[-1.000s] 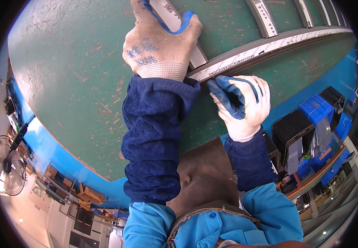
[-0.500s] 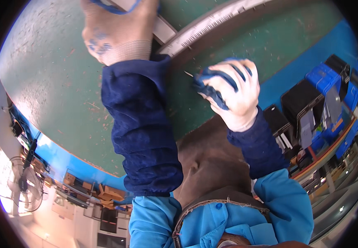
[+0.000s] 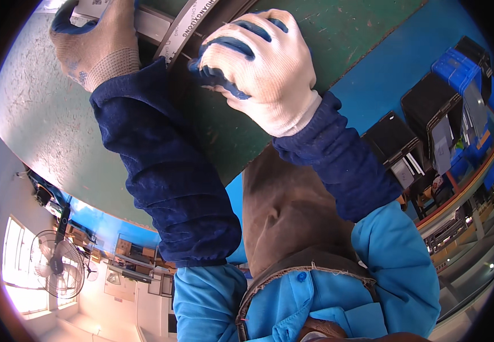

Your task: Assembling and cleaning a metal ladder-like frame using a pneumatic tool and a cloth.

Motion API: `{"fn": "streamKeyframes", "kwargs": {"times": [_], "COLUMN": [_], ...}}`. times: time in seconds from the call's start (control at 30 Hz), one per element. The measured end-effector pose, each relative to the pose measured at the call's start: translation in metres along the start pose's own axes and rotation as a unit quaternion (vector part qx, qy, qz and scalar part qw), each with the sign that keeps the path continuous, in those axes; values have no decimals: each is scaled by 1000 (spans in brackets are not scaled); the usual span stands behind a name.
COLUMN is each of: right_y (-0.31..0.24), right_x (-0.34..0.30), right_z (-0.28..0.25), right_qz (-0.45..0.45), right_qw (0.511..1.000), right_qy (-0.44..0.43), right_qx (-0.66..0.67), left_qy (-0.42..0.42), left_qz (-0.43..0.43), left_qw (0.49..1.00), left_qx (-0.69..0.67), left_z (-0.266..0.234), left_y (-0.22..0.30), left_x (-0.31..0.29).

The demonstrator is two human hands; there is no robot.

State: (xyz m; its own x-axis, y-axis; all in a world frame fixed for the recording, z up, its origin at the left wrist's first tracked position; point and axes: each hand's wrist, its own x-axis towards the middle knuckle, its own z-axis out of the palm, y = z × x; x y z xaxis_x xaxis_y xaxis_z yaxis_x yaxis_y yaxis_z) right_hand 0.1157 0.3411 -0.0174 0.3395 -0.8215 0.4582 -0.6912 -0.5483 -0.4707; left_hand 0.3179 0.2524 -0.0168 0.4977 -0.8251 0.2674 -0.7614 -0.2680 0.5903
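Left hand (image 3: 96, 43), in a grey knit glove with blue palm, is curled down over the near end of a long pale aluminium channel strip (image 3: 187, 25) on the scuffed green worktop (image 3: 42, 125), fingers wrapped shut on it. Right hand (image 3: 258, 68), white glove with blue fingertips, sits just beside, fingers bent and pinched low against the strip's edge; whether they grip something small there, I cannot tell. Looks like the strip is being steadied and worked at its end. Next move calls for a firm left hold and fine right fingertip control. Black and blue plastic crates (image 3: 429, 108) stand well apart at right
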Motion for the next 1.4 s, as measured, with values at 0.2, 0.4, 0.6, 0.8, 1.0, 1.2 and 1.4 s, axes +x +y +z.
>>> {"fn": "streamKeyframes", "kwargs": {"times": [0.2, 0.4, 0.6, 0.8, 1.0, 1.2, 1.4], "right_y": [2, 7, -5, -3, -12, 0, -11], "right_x": [3, 6, 15, 19, 31, 15, 24], "right_z": [-10, -5, -5, -9, -12, -9, -8], "right_qz": [45, 46, 61, 93, 115, 114, 139], "right_qw": [994, 997, 996, 993, 987, 990, 983], "right_qy": [-59, -46, -53, -64, -97, -79, -106], "right_qx": [85, 43, 41, 33, 50, 25, 56], "left_qy": [-59, -51, -10, -21, -121, -58, -74], "left_qz": [-18, -45, -15, -48, -184, -80, -103], "left_qw": [973, 936, 997, 995, 962, 966, 975], "left_qx": [-222, -347, -80, -89, -162, -238, -182], "left_z": [-14, 5, -23, -5, -44, -24, -30], "left_y": [44, 39, 55, 36, 63, 57, 47], "left_x": [-33, -35, -32, -30, -13, -23, -22]}}
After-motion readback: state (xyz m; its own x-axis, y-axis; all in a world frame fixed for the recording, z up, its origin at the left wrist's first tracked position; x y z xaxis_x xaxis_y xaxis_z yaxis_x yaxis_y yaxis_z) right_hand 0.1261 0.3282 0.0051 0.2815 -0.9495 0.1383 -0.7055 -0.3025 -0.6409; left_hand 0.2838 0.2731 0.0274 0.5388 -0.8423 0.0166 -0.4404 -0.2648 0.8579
